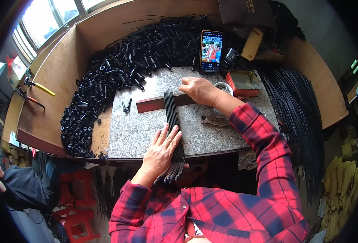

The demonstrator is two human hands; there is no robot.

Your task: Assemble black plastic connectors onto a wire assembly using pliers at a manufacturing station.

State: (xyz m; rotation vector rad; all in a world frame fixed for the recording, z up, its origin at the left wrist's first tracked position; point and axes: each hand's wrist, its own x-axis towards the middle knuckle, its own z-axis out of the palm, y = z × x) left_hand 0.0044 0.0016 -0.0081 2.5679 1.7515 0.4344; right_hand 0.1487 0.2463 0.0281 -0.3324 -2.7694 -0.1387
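Note:
A row of thin black rods (171,113) lies side by side across the grey speckled board, their knobbed near ends hanging over its front edge. My left hand (161,148) rests over their near part, fingers extended, with what looks like a thumb tip showing past the other side of the bundle. Under the rods' far part runs a reddish-brown bar (150,105). Above its right half is my right hand (201,90), fingers curled together; whatever they pinch is hidden. Beside that wrist are a white cup of small bits (224,87) and a pair of pliers (217,120).
Black tubular parts (126,60) are heaped along the back and left. A lit phone (211,52) stands behind the board, near a red box (243,83). Long black rods (296,97) lie at the right. Two hand tools (39,86) hang left; a person (25,186) sits beyond.

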